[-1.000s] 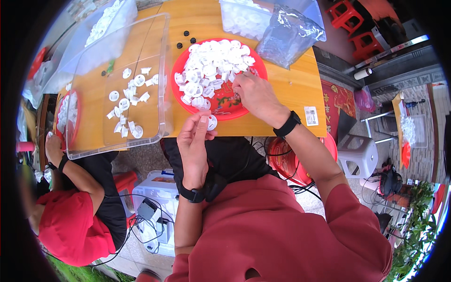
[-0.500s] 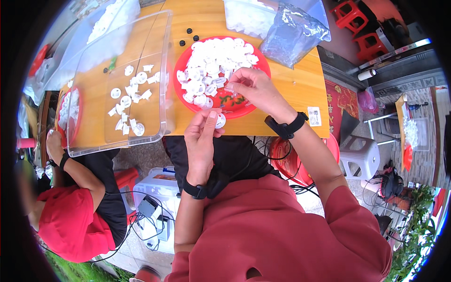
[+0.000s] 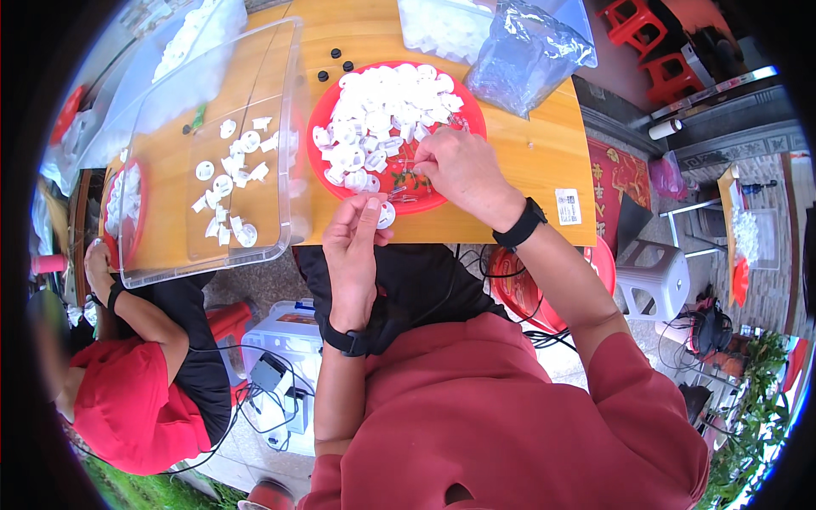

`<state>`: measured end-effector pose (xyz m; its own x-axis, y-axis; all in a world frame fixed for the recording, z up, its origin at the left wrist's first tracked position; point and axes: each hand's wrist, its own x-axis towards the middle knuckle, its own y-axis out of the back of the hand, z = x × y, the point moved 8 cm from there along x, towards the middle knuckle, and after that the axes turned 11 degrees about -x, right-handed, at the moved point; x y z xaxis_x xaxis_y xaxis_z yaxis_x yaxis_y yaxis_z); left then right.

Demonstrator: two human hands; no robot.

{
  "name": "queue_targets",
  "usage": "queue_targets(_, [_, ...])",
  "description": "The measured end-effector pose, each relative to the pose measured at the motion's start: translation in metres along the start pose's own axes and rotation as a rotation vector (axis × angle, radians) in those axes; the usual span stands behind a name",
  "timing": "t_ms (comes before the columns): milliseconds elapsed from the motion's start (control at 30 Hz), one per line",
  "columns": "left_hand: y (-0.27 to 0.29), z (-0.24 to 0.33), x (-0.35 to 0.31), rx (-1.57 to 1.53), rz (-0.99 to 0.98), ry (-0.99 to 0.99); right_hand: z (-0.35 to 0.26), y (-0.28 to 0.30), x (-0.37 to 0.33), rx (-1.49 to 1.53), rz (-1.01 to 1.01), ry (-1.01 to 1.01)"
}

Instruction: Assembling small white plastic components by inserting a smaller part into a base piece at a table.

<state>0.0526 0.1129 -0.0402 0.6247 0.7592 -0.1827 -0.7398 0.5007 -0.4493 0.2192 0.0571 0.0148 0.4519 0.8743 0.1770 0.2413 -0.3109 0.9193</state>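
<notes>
My left hand point(image 3: 353, 242) pinches a white round plastic part point(image 3: 386, 215) between thumb and fingers, just off the near edge of a red plate point(image 3: 327, 98). Over the plate's right side, my right hand point(image 3: 463, 167) reaches down with its fingertips pressed together. What those fingertips hold, if anything, is too small to make out. Beside them, small thin clear pieces point(image 3: 404, 198) lie on the patterned bottom of the plate. A big heap of white plastic parts point(image 3: 387, 106) fills the plate's far and left side.
A clear plastic bin point(image 3: 293, 170) stands left, with loose white parts point(image 3: 242, 161) showing through. Small black pieces point(image 3: 336, 53) sit beyond the plate. A clear bag point(image 3: 527, 64) rests on a box at the back right. Another person point(image 3: 136, 382) works at the far left.
My right hand has turned its back upward, its fingers lower over the plate's clear pieces. My left hand, still holding the white part, has shifted slightly left in view.
</notes>
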Motion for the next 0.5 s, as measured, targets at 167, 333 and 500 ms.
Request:
queue_targets(167, [0.002, -0.003, -0.002, -0.016, 0.018, 0.013, 0.0, -0.02, 0.002, -0.211, -0.16, -0.086])
queue_targets(333, [0.003, -0.006, -0.003, 0.015, -0.025, 0.013, -0.004, -0.022, 0.002, -0.16, -0.112, -0.049])
queue_targets(500, [-0.01, -0.005, -0.005, -0.002, -0.013, 0.064, -0.01, -0.014, -0.013, 0.542, -0.178, -0.14])
